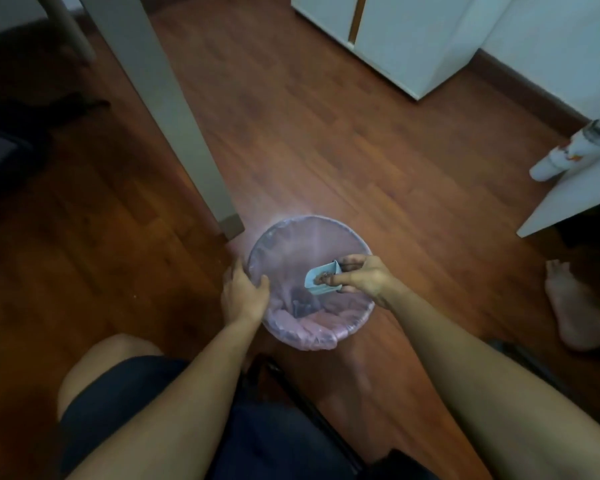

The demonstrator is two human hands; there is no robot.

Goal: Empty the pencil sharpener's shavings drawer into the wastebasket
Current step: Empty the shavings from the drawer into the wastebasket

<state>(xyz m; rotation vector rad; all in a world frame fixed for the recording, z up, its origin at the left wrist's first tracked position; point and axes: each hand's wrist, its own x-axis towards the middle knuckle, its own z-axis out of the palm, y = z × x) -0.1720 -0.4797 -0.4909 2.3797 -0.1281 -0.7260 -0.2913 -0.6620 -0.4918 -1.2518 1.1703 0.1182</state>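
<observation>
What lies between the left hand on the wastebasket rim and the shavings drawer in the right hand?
In the head view, only the open mouth of the wastebasket with its pink liner lies between the left hand and the shavings drawer held by the right hand.

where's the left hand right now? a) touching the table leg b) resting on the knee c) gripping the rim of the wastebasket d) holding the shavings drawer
c: the left hand grips the near-left rim of the wastebasket, while the right hand holds the shavings drawer over the opening.
</observation>
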